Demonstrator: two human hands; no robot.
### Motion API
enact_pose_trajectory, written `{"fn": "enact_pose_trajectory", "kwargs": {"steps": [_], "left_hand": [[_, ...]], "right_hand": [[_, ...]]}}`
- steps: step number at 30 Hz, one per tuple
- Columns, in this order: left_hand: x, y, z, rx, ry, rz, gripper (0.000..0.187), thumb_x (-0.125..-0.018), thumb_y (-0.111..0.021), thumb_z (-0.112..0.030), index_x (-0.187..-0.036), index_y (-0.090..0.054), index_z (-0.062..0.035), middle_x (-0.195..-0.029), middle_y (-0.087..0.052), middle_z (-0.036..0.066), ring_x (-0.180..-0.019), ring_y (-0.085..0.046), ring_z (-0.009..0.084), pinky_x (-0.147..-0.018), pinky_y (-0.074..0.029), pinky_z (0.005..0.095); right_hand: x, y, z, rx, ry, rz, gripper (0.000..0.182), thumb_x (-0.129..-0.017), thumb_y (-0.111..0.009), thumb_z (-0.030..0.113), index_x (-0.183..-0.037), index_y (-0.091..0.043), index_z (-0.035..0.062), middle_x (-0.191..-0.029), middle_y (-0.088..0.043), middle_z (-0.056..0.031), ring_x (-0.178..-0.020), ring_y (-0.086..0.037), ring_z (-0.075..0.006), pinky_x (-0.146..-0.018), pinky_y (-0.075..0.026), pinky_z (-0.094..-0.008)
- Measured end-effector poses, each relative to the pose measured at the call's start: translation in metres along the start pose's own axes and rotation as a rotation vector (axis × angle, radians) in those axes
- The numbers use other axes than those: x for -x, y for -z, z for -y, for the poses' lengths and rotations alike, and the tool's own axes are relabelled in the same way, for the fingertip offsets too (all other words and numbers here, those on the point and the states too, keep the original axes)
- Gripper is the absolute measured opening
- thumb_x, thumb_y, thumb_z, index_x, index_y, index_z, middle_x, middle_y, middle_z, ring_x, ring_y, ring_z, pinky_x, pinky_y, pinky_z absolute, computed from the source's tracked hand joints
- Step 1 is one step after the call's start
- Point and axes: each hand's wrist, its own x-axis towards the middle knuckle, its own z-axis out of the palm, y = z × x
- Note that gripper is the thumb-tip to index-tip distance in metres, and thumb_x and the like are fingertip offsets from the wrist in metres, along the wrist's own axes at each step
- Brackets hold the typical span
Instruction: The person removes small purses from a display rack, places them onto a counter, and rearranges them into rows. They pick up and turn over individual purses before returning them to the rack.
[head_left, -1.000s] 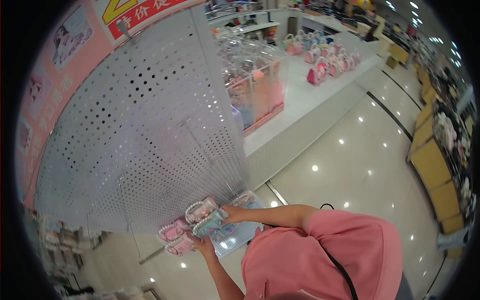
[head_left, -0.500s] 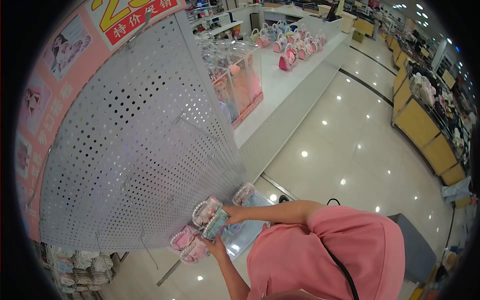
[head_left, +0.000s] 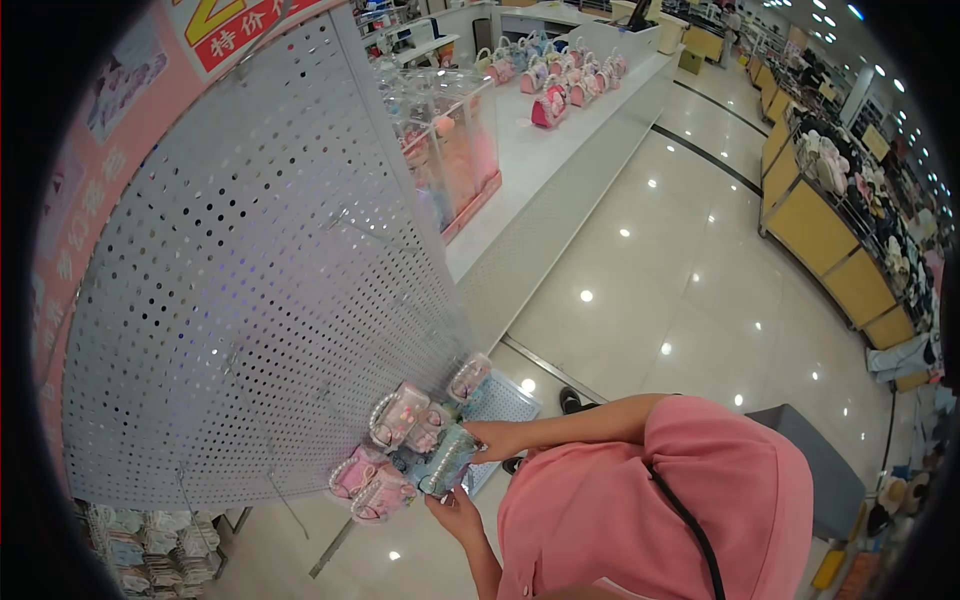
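Both my hands hold a small teal glitter purse [head_left: 448, 470] with a pearl handle, just off the bottom edge of a white perforated display panel [head_left: 250, 270]. My right hand [head_left: 500, 440] grips its upper side and my left hand [head_left: 455, 510] supports it from below. Several small pink pearl-handled purses [head_left: 398, 415] hang from hooks low on the panel, right beside the teal one; two more pink purses [head_left: 365, 485] hang below them. Another pink purse [head_left: 468, 377] hangs at the panel's lower corner.
A white perforated tray [head_left: 500, 400] lies on the glossy floor under my arms. A white counter [head_left: 560, 170] carries pink bags [head_left: 550, 100] and a clear doll box [head_left: 450, 150]. Yellow shelves [head_left: 820, 230] stand at the right, a grey stool [head_left: 810, 470] behind me.
The teal purse has come slightly away from the panel, down and to the right, still in both hands. The view has swung, showing more floor and shelving.
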Motion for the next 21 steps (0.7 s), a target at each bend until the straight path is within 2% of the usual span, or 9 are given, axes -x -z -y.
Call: {"fn": "enact_pose_trajectory", "kwargs": {"steps": [1,4,8,11,16,19,21], "left_hand": [[0.006,-0.002,-0.006,-0.050,0.000,0.021,0.063,-0.092,-0.067,-0.006,-0.143,-0.034,0.0086,-0.125,-0.052,0.023,-0.108,-0.061,0.0293,-0.090,-0.055,0.0390],[0.029,-0.019,-0.043,0.021,0.075,0.037,0.065,-0.091,-0.067,-0.007,-0.145,-0.033,0.0081,-0.129,-0.048,0.024,-0.108,-0.060,0.0309,-0.093,-0.053,0.0399],[0.047,-0.050,-0.041,-0.049,0.002,0.085,0.067,-0.089,-0.069,-0.007,-0.144,-0.035,0.0081,-0.132,-0.045,0.025,-0.111,-0.058,0.0329,-0.095,-0.052,0.0403],[0.056,-0.082,-0.066,-0.117,-0.069,0.170,0.069,-0.088,-0.071,-0.008,-0.144,-0.035,0.0086,-0.131,-0.046,0.026,-0.110,-0.058,0.0339,-0.094,-0.051,0.0402],[0.076,-0.163,-0.111,-0.307,-0.282,0.275,0.067,-0.087,-0.071,-0.009,-0.141,-0.037,0.0089,-0.125,-0.047,0.027,-0.107,-0.057,0.0374,-0.092,-0.050,0.0422],[0.100,-0.223,-0.151,-0.323,-0.352,0.315,0.064,-0.088,-0.071,-0.010,-0.139,-0.038,0.0088,-0.122,-0.048,0.027,-0.109,-0.056,0.0392,-0.092,-0.049,0.0438],[0.115,-0.261,-0.170,-0.340,-0.341,0.335,0.063,-0.088,-0.070,-0.011,-0.139,-0.038,0.0090,-0.122,-0.048,0.027,-0.109,-0.056,0.0396,-0.093,-0.048,0.0438]], "right_hand": [[0.005,0.004,0.001,-0.012,-0.004,0.015,0.058,-0.085,-0.076,0.014,-0.134,-0.048,0.0007,-0.127,-0.059,-0.0201,-0.114,-0.062,-0.0291,-0.099,-0.050,-0.0399],[0.025,0.023,0.014,-0.139,0.032,0.022,0.062,-0.086,-0.076,0.017,-0.137,-0.046,0.0006,-0.129,-0.059,-0.0199,-0.118,-0.060,-0.0281,-0.099,-0.050,-0.0393],[0.060,0.051,0.009,-0.025,-0.061,-0.093,0.069,-0.088,-0.076,0.024,-0.144,-0.042,0.0007,-0.131,-0.058,-0.0205,-0.123,-0.058,-0.0300,-0.100,-0.049,-0.0394],[0.102,0.087,0.023,-0.018,-0.095,-0.179,0.074,-0.089,-0.075,0.028,-0.148,-0.039,0.0009,-0.132,-0.058,-0.0207,-0.125,-0.057,-0.0310,-0.101,-0.050,-0.0403],[0.184,0.155,0.014,-0.077,-0.116,-0.318,0.075,-0.090,-0.075,0.029,-0.149,-0.038,0.0015,-0.135,-0.056,-0.0199,-0.125,-0.057,-0.0299,-0.098,-0.053,-0.0418],[0.239,0.196,-0.001,-0.178,-0.113,-0.435,0.069,-0.086,-0.078,0.026,-0.141,-0.045,0.0003,-0.129,-0.060,-0.0210,-0.117,-0.062,-0.0312,-0.098,-0.051,-0.0404],[0.273,0.223,-0.007,-0.216,-0.114,-0.489,0.070,-0.086,-0.078,0.025,-0.142,-0.044,0.0000,-0.128,-0.060,-0.0212,-0.116,-0.063,-0.0314,-0.099,-0.051,-0.0410]]}}
